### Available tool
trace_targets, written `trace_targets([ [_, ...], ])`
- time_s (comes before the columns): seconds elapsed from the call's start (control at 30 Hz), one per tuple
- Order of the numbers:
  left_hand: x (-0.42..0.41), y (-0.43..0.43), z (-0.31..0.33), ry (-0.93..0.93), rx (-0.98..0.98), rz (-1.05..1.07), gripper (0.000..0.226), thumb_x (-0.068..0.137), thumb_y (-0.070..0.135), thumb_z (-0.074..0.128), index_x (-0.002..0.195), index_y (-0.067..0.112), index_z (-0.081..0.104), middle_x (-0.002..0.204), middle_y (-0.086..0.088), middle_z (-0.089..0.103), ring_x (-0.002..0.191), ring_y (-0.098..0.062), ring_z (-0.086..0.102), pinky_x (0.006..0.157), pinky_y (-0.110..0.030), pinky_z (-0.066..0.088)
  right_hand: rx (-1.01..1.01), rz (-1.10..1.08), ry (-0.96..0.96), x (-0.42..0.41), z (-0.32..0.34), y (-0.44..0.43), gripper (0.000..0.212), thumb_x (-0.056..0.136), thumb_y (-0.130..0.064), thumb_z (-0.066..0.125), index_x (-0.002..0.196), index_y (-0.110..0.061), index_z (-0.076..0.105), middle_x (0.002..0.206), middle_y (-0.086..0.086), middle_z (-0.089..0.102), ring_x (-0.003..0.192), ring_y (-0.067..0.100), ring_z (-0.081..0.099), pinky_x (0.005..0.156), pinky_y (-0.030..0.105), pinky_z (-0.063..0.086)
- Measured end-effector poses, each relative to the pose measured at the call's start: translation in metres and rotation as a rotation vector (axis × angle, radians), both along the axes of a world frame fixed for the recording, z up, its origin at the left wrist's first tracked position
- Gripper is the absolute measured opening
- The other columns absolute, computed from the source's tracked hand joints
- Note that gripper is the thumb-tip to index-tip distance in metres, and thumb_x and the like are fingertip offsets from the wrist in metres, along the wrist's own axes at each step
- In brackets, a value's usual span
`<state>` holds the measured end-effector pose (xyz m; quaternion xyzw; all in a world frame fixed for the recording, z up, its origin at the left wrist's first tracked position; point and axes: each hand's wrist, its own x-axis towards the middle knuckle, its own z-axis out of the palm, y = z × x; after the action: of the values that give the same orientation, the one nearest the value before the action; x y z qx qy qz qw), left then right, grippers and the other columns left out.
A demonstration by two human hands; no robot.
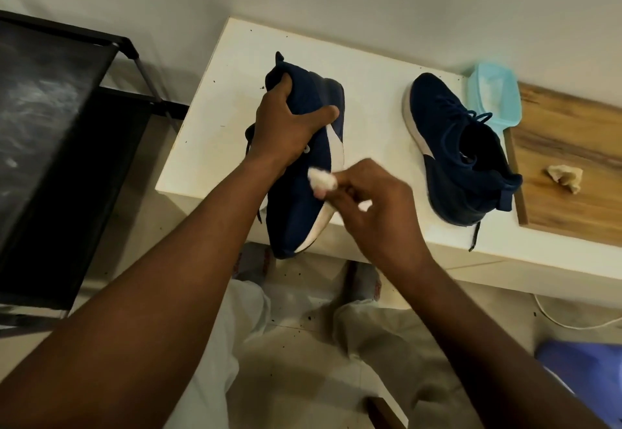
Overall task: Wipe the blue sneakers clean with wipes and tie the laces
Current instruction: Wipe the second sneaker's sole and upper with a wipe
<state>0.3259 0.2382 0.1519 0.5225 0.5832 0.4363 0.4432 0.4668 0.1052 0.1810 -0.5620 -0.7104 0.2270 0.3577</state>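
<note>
My left hand (pixel 286 122) grips a blue sneaker (pixel 299 200) around its upper, tilted on its side over the front edge of the white table (pixel 215 99). Its white sole faces right and loose laces hang on the left. My right hand (pixel 373 206) pinches a crumpled white wipe (pixel 321 179) against the sneaker's blue side, close to the sole. The second blue sneaker (pixel 454 146) stands upright on the table to the right, laces loose, one lace end hanging over the table edge.
A light blue wipes pack (pixel 494 95) lies behind the second sneaker. A used crumpled wipe (pixel 565 176) sits on a wooden board (pixel 572 146) at the right. A black shoe rack (pixel 60 132) stands left. A white cable (pixel 572 322) runs across the tiled floor.
</note>
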Motion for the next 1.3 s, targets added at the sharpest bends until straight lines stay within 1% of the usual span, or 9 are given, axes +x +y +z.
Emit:
trace_targets([
  [0.13,-0.005,0.000,0.001,-0.059,-0.022,0.000,0.066,0.077,0.034,0.085,0.134,0.019,0.057,0.120,0.011,0.067,0.105,0.000,0.064,0.083,-0.018,0.056,-0.088,0.255,-0.074,-0.005,-0.004,-0.041,0.019,0.088,-0.015,0.074,0.107,-0.019,0.077,0.096,-0.004,0.067,0.085,0.009,0.063,0.074,0.027,0.054],
  [0.3,-0.011,0.003,-0.001,-0.098,-0.039,-0.002,0.061,0.075,0.035,0.086,0.129,0.021,0.060,0.115,0.012,0.069,0.100,-0.002,0.068,0.081,-0.024,0.059,0.057,-0.001,-0.008,-0.010,0.001,-0.004,0.011,0.089,-0.015,0.075,0.098,-0.021,0.073,0.086,-0.002,0.065,0.077,0.007,0.059,0.070,0.011,0.045],
  [0.43,-0.007,0.002,0.001,-0.084,-0.029,-0.007,0.062,0.075,0.037,0.085,0.129,0.021,0.059,0.118,0.011,0.068,0.103,-0.003,0.066,0.084,-0.025,0.059,0.001,-0.226,0.068,-0.005,-0.004,0.026,0.007,0.092,-0.020,0.071,0.098,-0.016,0.072,0.088,-0.004,0.064,0.079,0.006,0.059,0.070,0.013,0.045],
  [0.53,-0.008,0.001,0.002,-0.116,-0.042,-0.001,0.059,0.076,0.033,0.086,0.128,0.020,0.060,0.114,0.010,0.070,0.098,-0.002,0.069,0.077,-0.020,0.059,0.041,-0.151,0.003,-0.009,-0.002,0.005,0.007,0.093,-0.010,0.069,0.099,-0.013,0.072,0.092,-0.001,0.062,0.082,0.007,0.059,0.073,0.022,0.050],
  [0.67,-0.014,0.001,0.002,-0.161,-0.077,0.004,0.051,0.077,0.029,0.086,0.123,0.022,0.063,0.108,0.013,0.071,0.088,0.005,0.069,0.070,-0.016,0.056,0.013,0.037,-0.100,-0.019,-0.001,-0.035,0.023,0.086,-0.007,0.076,0.106,-0.018,0.075,0.100,-0.004,0.063,0.088,0.005,0.059,0.081,0.014,0.050],
  [0.83,-0.014,0.003,0.001,-0.164,-0.068,-0.014,0.053,0.076,0.030,0.086,0.123,0.022,0.063,0.111,0.010,0.071,0.093,-0.001,0.070,0.076,-0.022,0.060,0.052,-0.132,0.033,-0.014,0.006,0.024,0.024,0.087,-0.005,0.072,0.100,-0.025,0.074,0.092,-0.005,0.065,0.081,0.004,0.061,0.072,0.013,0.049],
  [0.97,-0.012,0.001,0.002,-0.145,-0.053,-0.017,0.053,0.078,0.031,0.084,0.125,0.023,0.061,0.112,0.011,0.070,0.095,0.000,0.068,0.074,-0.017,0.057,-0.077,-0.235,-0.018,-0.004,-0.005,0.067,0.022,0.093,-0.004,0.063,0.106,-0.016,0.076,0.096,-0.001,0.070,0.083,0.004,0.061,0.081,0.026,0.054],
  [1.1,-0.017,0.002,0.001,-0.207,-0.098,0.005,0.055,0.076,0.030,0.086,0.125,0.021,0.064,0.111,0.006,0.073,0.094,-0.007,0.072,0.076,-0.025,0.061,0.083,-0.066,-0.119,-0.006,0.004,0.031,0.034,0.083,0.011,0.065,0.108,-0.010,0.076,0.099,0.006,0.067,0.085,0.007,0.061,0.080,0.016,0.051],
  [1.3,-0.017,0.005,-0.001,-0.194,-0.089,0.002,0.055,0.077,0.029,0.087,0.126,0.021,0.063,0.112,0.007,0.073,0.094,-0.005,0.072,0.077,-0.026,0.061,0.053,0.081,-0.275,-0.023,0.014,0.001,0.031,0.077,-0.001,0.075,0.106,-0.011,0.076,0.095,0.007,0.064,0.084,0.021,0.060,0.072,0.025,0.051],
])
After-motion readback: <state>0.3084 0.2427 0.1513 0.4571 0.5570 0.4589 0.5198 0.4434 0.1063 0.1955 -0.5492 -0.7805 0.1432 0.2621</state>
